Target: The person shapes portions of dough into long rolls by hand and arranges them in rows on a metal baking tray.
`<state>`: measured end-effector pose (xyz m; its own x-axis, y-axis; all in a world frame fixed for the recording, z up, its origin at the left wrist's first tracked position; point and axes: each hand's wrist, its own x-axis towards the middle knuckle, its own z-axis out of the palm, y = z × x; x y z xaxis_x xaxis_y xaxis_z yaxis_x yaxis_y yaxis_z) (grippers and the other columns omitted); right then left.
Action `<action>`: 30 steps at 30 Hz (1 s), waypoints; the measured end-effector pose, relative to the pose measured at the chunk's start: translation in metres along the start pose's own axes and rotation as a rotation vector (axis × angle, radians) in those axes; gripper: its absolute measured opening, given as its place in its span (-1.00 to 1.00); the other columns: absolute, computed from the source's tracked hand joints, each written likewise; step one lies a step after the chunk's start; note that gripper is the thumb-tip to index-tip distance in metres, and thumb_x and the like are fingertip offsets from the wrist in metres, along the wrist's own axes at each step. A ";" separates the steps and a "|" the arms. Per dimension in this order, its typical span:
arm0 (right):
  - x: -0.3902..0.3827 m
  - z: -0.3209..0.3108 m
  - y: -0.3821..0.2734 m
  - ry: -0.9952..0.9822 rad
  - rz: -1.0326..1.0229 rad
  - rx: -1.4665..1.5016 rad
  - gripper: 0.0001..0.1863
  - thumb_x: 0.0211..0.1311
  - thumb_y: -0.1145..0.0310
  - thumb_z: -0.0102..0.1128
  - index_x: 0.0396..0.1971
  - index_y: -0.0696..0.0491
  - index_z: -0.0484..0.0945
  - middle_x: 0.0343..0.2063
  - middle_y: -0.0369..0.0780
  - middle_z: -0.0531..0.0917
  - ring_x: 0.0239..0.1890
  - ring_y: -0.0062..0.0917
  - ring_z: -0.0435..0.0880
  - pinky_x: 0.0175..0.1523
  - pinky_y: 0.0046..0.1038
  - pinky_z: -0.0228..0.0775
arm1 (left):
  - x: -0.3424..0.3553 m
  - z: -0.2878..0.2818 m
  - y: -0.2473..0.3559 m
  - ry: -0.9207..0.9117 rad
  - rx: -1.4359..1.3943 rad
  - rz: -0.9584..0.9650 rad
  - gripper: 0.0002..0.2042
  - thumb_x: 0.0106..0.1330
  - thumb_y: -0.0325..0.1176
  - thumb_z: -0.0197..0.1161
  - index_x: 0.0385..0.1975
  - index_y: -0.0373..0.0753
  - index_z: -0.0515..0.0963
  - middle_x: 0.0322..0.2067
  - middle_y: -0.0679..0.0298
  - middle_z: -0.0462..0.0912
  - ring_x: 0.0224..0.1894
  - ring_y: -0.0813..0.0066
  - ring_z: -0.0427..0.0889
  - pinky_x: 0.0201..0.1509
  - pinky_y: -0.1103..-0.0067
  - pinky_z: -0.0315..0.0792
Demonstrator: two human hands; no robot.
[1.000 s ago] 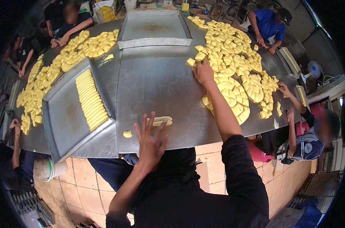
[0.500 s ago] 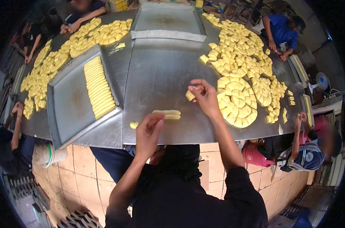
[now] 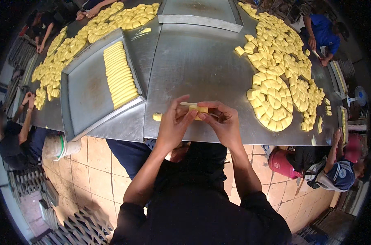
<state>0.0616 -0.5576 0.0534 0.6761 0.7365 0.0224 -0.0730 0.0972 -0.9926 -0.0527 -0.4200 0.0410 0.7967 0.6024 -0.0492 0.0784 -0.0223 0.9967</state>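
Observation:
A small yellow dough piece is pinched between the fingertips of both hands, just above the metal table. My left hand grips its left end, thumb in front. My right hand closes on the right end. Behind the fingers lies a rolled dough stick, mostly hidden by the hands. A little dough lump rests on the table left of my left hand. Farther left, a metal tray holds a row of dough sticks along its right side.
Cut dough pieces cover the table's right side, with more dough at the far left. Another metal tray stands at the far edge. Several co-workers work around the table. A white bucket stands on the floor at left.
My right hand has brought the dough piece left and nearer to me, meeting my left hand, which has closed on it. The whole view has shifted slightly.

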 end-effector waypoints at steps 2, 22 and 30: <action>0.001 0.000 -0.006 -0.010 -0.041 -0.106 -0.72 0.26 0.58 0.44 -0.03 0.13 0.72 -0.19 -0.27 0.73 -0.06 -0.54 0.76 0.11 -0.50 0.64 | -0.001 -0.001 0.005 -0.156 -0.102 0.000 -0.76 0.48 -0.56 0.26 0.10 -0.41 0.59 -0.03 0.15 0.75 -0.03 0.49 0.73 0.13 0.61 0.56; -0.007 -0.014 0.001 -0.052 -0.415 -0.626 -0.65 0.25 0.54 0.43 0.04 0.05 0.74 -0.03 -0.17 0.72 -0.06 -0.46 0.77 -0.02 -0.41 0.66 | -0.013 -0.002 0.028 -0.076 0.037 0.069 -0.78 0.44 -0.47 0.36 0.01 -0.37 0.70 -0.15 0.19 0.81 -0.11 0.60 0.74 0.04 0.65 0.60; -0.009 -0.018 -0.024 -0.150 -0.079 -0.509 -0.83 0.28 0.53 0.42 -0.14 0.14 0.78 -0.42 -0.22 0.71 -0.31 -0.67 0.67 -0.22 -0.52 0.50 | -0.018 -0.015 0.018 -0.164 0.104 0.224 -0.82 0.38 -0.54 0.40 -0.06 -0.35 0.73 -0.15 0.19 0.82 -0.13 0.58 0.75 0.00 0.62 0.62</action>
<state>0.0702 -0.5790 0.0751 0.5506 0.8310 0.0791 0.3637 -0.1535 -0.9188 -0.0744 -0.4198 0.0607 0.8866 0.4366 0.1530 -0.0558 -0.2273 0.9722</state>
